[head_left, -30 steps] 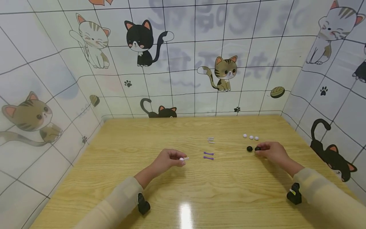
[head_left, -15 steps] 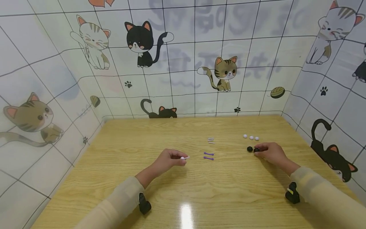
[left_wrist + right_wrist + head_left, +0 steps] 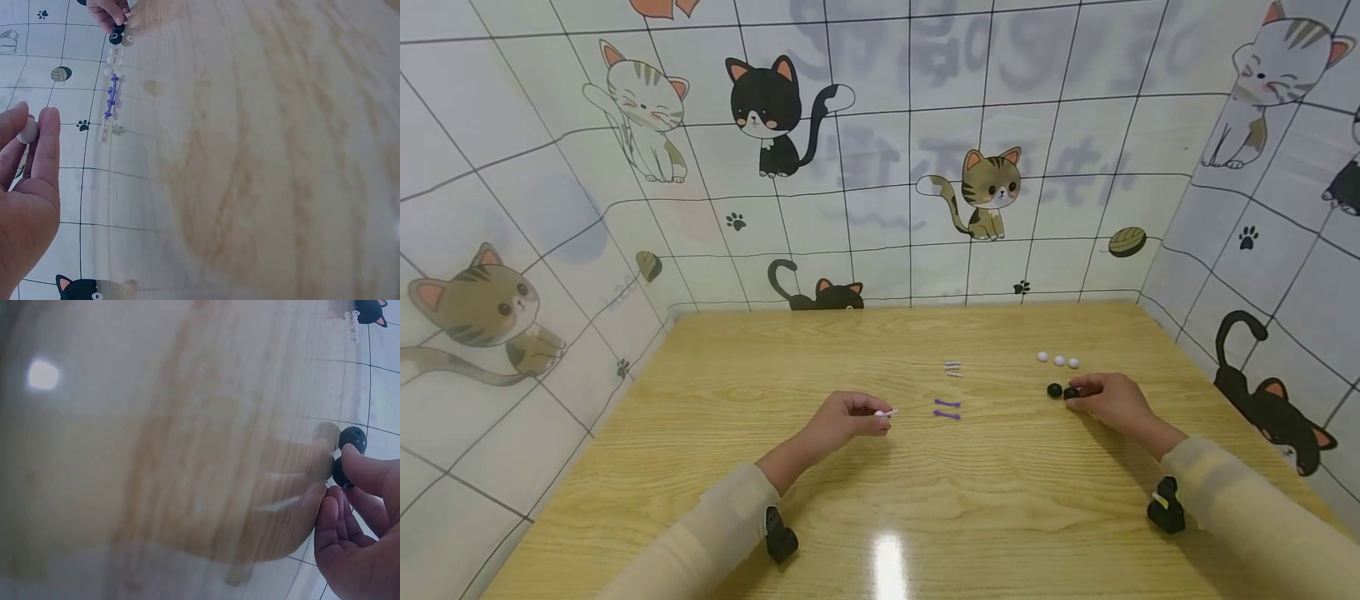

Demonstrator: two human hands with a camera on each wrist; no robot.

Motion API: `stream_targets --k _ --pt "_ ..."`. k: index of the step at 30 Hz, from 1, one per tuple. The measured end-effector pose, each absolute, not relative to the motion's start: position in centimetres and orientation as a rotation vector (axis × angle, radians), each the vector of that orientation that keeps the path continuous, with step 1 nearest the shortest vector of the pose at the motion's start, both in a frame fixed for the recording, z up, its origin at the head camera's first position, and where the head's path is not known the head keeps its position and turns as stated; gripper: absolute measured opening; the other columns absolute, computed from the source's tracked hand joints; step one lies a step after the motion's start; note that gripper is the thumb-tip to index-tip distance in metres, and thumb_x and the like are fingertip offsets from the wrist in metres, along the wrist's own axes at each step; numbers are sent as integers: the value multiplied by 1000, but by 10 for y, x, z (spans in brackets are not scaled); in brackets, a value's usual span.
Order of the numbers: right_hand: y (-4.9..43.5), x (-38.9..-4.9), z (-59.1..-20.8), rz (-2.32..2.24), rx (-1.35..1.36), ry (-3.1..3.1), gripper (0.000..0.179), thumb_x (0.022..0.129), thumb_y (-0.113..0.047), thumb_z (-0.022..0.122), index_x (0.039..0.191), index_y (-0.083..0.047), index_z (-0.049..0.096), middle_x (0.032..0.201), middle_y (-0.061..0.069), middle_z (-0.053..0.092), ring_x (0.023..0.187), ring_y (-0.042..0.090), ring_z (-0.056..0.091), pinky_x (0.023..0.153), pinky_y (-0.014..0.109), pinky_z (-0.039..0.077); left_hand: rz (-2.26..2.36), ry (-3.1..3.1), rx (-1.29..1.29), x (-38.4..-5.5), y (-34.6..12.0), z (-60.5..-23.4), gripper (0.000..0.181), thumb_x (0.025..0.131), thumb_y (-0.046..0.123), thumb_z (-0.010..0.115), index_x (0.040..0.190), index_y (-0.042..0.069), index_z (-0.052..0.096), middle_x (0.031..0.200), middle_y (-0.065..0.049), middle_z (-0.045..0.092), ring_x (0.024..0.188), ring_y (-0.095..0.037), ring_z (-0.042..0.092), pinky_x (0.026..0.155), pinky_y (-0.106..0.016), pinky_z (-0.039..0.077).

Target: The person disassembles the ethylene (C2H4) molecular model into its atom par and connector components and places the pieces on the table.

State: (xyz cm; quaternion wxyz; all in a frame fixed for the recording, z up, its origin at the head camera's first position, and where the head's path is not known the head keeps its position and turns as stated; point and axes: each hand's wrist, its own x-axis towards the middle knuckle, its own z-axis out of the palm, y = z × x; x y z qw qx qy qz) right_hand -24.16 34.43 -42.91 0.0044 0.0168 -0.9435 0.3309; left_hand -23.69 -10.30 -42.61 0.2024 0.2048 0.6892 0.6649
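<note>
My left hand (image 3: pixel 842 423) pinches a small white ball (image 3: pixel 27 131) with a thin white stick (image 3: pixel 891 412) poking out of it to the right. On the right side of the table, my right hand (image 3: pixel 1112 402) holds a black ball (image 3: pixel 339 472) between thumb and fingers, low at the tabletop. Close to its left lies a second black ball (image 3: pixel 1055 390), which shows a small hole in the right wrist view. Two purple rods (image 3: pixel 947 403) with knobbed ends lie between the hands.
Several short white sticks (image 3: pixel 953 374) lie behind the purple rods. Three white balls (image 3: pixel 1058 360) sit in a row behind the black ones. The wooden table (image 3: pixel 775 350) is bounded by cat-patterned walls (image 3: pixel 880 208) at the back and both sides.
My right hand has shifted slightly left, bringing its black ball closer to the other black one. My left hand has moved a little to the right with the white ball and stick.
</note>
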Motion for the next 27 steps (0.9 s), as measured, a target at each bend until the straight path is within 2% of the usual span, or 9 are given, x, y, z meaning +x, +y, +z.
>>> stream_targets --k 5,9,16,24,27 --pt "345 -241 -429 1042 51 -2954 48 88 -21 74 122 10 60 104 21 64 93 35 59 72 42 50 1881 1914 568 -236 -101 -426 26 93 1 64 112 -16 60 102 -23 66 91 -20 67 89 -49 49" --pt "345 -239 -428 1062 39 -2950 50 88 -23 73 123 10 59 105 22 63 94 36 59 69 37 50 1908 1903 555 -236 -99 -426 14 92 -1 65 102 -11 63 94 -12 68 89 -19 68 87 -46 51" --pt "343 -235 -425 1081 2 -2870 47 91 -24 71 123 9 61 108 24 64 96 37 61 67 34 51 1900 1973 524 -236 -97 -426 11 89 4 70 96 -4 68 96 -11 69 95 -28 66 86 -42 53" --pt "331 -235 -419 1085 -33 -2723 41 91 -23 71 118 6 65 104 20 66 90 31 62 62 28 50 1841 2124 531 -237 -95 -428 13 87 12 74 95 2 73 98 -4 69 89 -19 64 85 -42 51" --pt "322 -234 -418 1132 -20 -2720 41 90 -24 72 119 5 65 105 18 67 90 25 62 65 26 49 1848 2084 535 -237 -95 -429 13 87 11 74 96 0 73 99 -7 70 91 -25 65 81 -40 53"
